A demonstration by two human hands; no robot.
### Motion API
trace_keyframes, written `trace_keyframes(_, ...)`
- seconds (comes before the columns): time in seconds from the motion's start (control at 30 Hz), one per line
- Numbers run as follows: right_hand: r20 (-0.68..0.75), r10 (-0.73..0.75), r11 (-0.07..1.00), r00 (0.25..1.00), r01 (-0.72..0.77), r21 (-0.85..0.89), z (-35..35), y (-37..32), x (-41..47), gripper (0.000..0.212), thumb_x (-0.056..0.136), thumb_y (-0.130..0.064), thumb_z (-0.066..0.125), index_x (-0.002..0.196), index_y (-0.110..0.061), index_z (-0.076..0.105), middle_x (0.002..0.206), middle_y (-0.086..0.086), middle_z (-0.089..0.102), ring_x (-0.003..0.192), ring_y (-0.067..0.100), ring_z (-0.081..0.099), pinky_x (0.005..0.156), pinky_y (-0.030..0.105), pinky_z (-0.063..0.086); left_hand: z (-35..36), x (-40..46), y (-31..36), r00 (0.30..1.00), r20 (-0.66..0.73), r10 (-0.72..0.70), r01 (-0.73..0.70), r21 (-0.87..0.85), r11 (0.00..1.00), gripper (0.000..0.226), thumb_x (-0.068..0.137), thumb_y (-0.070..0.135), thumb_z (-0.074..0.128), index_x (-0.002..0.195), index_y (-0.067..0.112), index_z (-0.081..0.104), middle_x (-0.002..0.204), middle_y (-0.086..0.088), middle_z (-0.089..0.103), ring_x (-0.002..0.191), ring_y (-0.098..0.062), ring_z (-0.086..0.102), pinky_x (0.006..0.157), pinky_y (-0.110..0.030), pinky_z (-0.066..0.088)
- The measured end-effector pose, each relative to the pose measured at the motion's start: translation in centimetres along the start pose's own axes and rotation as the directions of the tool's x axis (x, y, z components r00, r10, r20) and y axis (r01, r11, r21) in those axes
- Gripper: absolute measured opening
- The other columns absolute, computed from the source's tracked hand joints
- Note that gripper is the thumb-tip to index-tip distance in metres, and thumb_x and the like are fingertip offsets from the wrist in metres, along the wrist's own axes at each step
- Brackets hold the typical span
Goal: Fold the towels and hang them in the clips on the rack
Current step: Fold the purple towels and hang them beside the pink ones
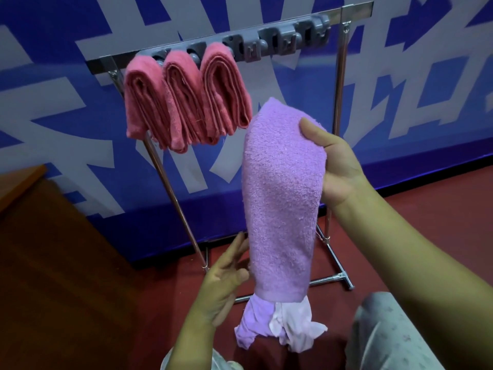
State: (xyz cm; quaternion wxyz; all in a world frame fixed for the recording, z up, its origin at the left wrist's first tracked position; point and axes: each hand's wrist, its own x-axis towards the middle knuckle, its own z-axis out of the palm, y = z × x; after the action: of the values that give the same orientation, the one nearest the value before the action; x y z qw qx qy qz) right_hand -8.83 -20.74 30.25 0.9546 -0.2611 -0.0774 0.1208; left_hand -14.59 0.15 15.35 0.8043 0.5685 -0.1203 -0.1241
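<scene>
before a blue wall, right hand [337,166] grips purple towel [280,198]; left hand [224,284], fingers relaxed, touches it.

The purple towel [282,198] hides the right hand's fingers [309,129]; the grey clips [288,42] look blurred.

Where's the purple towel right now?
The purple towel hangs mid-frame from the right hand, just right of and below three pink towels on the rack.
</scene>
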Motion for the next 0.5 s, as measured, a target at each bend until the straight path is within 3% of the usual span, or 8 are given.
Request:
trace_keyframes(0.13, 0.027, 0.002, 1.000, 1.000, -0.002, -0.001, 0.7, -0.5, -0.1, 0.030, 0.074, -0.015, 0.059, 0.095, 0.005, 0.069, 0.102, 0.021, 0.069, 0.087, 0.033, 0.069, 0.081, 0.051, 0.051, -0.1, 0.1, 0.5, 0.996, 0.075, 0.044, -0.046, 0.025, 0.999, 0.065, 0.052, 0.041, 0.089, 0.113, 0.033, 0.068, 0.125, 0.004, 0.064, 0.117, -0.016, 0.059, 0.093, -0.030, 0.048)
trace_keyframes(0.23, 0.046, 0.009, 1.000, 0.999, -0.010, 0.015, 1.4, -0.3, -0.2, 0.034, 0.075, -0.015, 0.058, 0.102, 0.004, 0.065, 0.101, 0.022, 0.069, 0.086, 0.034, 0.069, 0.081, 0.051, 0.052, 0.4, 0.2, 0.5, 0.997, 0.051, -0.065, 0.057, 0.151, 0.987, 0.078, 0.044, 0.044, 0.091, 0.114, 0.019, 0.067, 0.115, 0.003, 0.069, 0.108, -0.014, 0.062, 0.087, -0.025, 0.049)
trace_keyframes(0.33, 0.041, 0.024, 1.000, 0.999, -0.024, 0.001, 1.8, 0.1, -0.2, 0.034, 0.076, -0.015, 0.057, 0.102, 0.004, 0.065, 0.098, 0.022, 0.069, 0.084, 0.034, 0.070, 0.079, 0.050, 0.053, 1.0, 0.5, 0.6, 0.989, 0.049, -0.141, 0.128, 0.208, 0.970, 0.088, 0.040, 0.045, 0.092, 0.115, 0.018, 0.056, 0.105, 0.009, 0.072, 0.099, -0.007, 0.065, 0.079, -0.021, 0.051)
trace_keyframes(0.4, 0.028, 0.047, 0.999, 0.998, -0.048, 0.016, 1.9, 0.1, -0.2, 0.031, 0.073, -0.014, 0.059, 0.090, 0.009, 0.069, 0.096, 0.024, 0.069, 0.080, 0.036, 0.070, 0.076, 0.051, 0.053, 1.0, 0.6, 0.5, 0.986, 0.041, -0.163, 0.151, 0.207, 0.967, 0.086, 0.039, 0.044, 0.092, 0.113, 0.018, 0.058, 0.102, 0.008, 0.073, 0.097, -0.007, 0.066, 0.078, -0.020, 0.051)
trace_keyframes(0.5, -0.016, 0.006, 0.998, 1.000, -0.005, 0.065, 1.7, -0.2, -0.2, 0.038, 0.066, -0.008, 0.063, 0.102, 0.007, 0.064, 0.096, 0.026, 0.069, 0.079, 0.037, 0.070, 0.071, 0.053, 0.054, 0.5, 0.6, 0.1, 0.984, 0.025, -0.174, 0.164, 0.215, 0.963, 0.071, 0.044, 0.033, 0.091, 0.106, 0.012, 0.062, 0.096, 0.004, 0.074, 0.092, -0.009, 0.068, 0.075, -0.020, 0.052)
